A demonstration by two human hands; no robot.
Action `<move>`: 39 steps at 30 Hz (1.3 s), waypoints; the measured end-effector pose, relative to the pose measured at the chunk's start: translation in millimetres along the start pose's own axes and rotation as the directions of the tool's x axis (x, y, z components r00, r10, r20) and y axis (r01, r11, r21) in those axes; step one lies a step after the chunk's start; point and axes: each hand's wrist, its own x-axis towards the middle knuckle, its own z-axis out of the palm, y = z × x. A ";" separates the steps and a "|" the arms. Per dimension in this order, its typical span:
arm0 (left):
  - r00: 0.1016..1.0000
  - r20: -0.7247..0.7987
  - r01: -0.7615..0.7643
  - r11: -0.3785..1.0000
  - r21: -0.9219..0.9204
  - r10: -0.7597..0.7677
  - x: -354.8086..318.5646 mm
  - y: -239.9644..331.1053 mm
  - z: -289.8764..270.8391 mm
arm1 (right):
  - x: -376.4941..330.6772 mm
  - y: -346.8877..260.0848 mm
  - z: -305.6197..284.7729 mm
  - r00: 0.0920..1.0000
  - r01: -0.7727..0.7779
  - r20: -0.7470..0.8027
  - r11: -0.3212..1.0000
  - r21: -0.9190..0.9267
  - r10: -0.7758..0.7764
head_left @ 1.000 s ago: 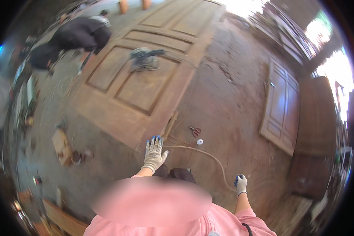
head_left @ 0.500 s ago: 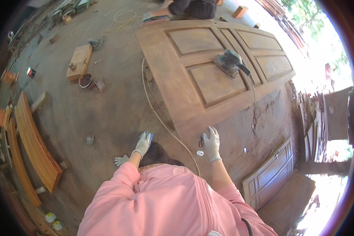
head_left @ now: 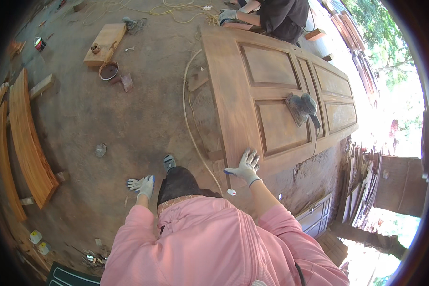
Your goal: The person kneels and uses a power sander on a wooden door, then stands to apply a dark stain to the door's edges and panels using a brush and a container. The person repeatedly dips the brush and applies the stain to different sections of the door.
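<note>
My right hand (head_left: 245,168), in a pale work glove, is at the near corner of a brown panelled wooden door (head_left: 231,105). Its thumb and fingers are spread, with nothing held. On the door's panels rests a dark electric sander (head_left: 302,108), its cord trailing over the near side. My left hand (head_left: 147,187), gloved in white and blue, hangs low beside my leg with its fingers extended. Next to it a pale glove (head_left: 134,184) shows, apparently on the ground; my hand partly overlaps it.
At the door's far end a co-worker (head_left: 283,19) bends down, a gloved hand near the edge. A hose (head_left: 185,100) curves along the floor. Leftward are a wood block (head_left: 106,45), a bowl of dark stuff (head_left: 108,71) and long planks (head_left: 28,143). Stacked boards (head_left: 362,186) stand right.
My right hand has come up from beside the door to its near corner, fingers spreading. My left hand has moved left, close to the loose glove. More of the co-worker shows.
</note>
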 end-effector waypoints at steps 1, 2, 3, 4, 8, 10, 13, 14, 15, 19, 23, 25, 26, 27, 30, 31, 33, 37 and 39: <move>1.000 0.015 -0.013 1.000 0.029 0.012 9.4 -11.6 -2.1 | 0.6 -3.5 -1.6 0.999 -0.030 0.031 0.999 0.014 0.030; 0.999 0.029 -0.022 1.000 -0.002 0.022 18.6 -22.8 0.6 | 2.3 -6.5 -2.4 0.998 -0.062 0.034 0.998 0.021 0.061; 0.990 -0.016 -0.140 0.986 0.089 0.142 28.4 -34.5 2.3 | 1.6 -10.9 -2.1 0.995 -0.087 0.041 0.996 0.036 0.086; 0.965 -0.055 -0.249 0.960 0.125 0.257 36.2 -45.2 6.5 | 3.2 -13.3 -1.9 0.993 -0.108 0.044 0.993 0.049 0.106; 0.917 -0.084 -0.385 0.920 0.078 0.390 61.0 -52.5 18.7 | 0.2 -23.2 2.8 0.989 -0.145 -0.028 0.987 0.063 0.147; 0.948 0.022 -0.310 0.934 -0.176 0.319 68.0 -23.6 24.1 | -1.7 -24.7 4.4 0.986 -0.150 -0.064 0.987 0.058 0.154; 0.838 0.120 -0.477 0.821 -0.313 0.532 73.8 61.8 32.7 | -0.6 -23.3 4.1 0.987 -0.132 -0.076 0.988 0.086 0.139; 0.759 0.129 -0.619 0.769 -0.163 0.638 71.2 96.3 35.8 | 0.0 -22.7 4.0 0.987 -0.132 -0.075 0.986 0.104 0.140; 0.712 0.112 -0.675 0.720 -0.163 0.693 66.4 131.6 37.5 | 0.8 -22.2 4.0 0.988 -0.131 -0.072 0.986 0.102 0.138; 0.808 0.264 -0.124 0.589 -0.798 0.527 10.6 268.6 54.6 | 5.8 -20.4 6.1 0.988 -0.145 -0.032 0.986 0.085 0.149; 0.682 0.316 -0.053 0.475 -0.879 0.660 -51.9 340.4 84.5 | 10.7 -17.0 12.3 0.987 -0.152 -0.039 0.986 0.071 0.155; 0.742 0.295 -0.118 0.551 -0.826 0.602 -71.8 351.8 111.7 | 13.2 -14.2 15.9 0.987 -0.151 -0.049 0.986 0.070 0.154; 0.763 0.268 -0.209 0.618 -0.758 0.588 -76.6 347.4 121.3 | 14.2 -12.9 17.5 0.988 -0.142 -0.049 0.986 0.087 0.147; 0.769 0.263 -0.228 0.635 -0.738 0.583 -79.9 340.4 130.4 | 14.9 -11.3 19.2 0.988 -0.140 -0.044 0.986 0.093 0.145; 0.779 0.351 -0.132 0.683 -0.718 0.519 -88.8 327.3 148.2 | 16.5 -8.1 21.8 0.989 -0.126 -0.068 0.986 0.107 0.134; 0.775 0.318 -0.107 0.610 -0.786 0.546 -90.4 327.1 148.5 | 16.2 -8.1 21.7 0.989 -0.120 -0.072 0.984 0.130 0.130; 0.785 0.442 0.059 0.658 -0.751 0.435 -85.8 345.5 142.1 | 15.9 -8.8 20.3 0.990 -0.125 -0.058 0.987 0.104 0.131; 0.822 0.302 -0.023 0.557 -0.830 0.484 -66.9 395.5 106.2 | 12.7 -15.1 13.2 0.988 -0.149 -0.027 0.987 0.059 0.150; 0.864 0.205 -0.076 0.523 -0.849 0.459 -51.7 421.7 88.2 | 10.3 -18.7 9.1 0.985 -0.173 -0.008 0.984 0.045 0.173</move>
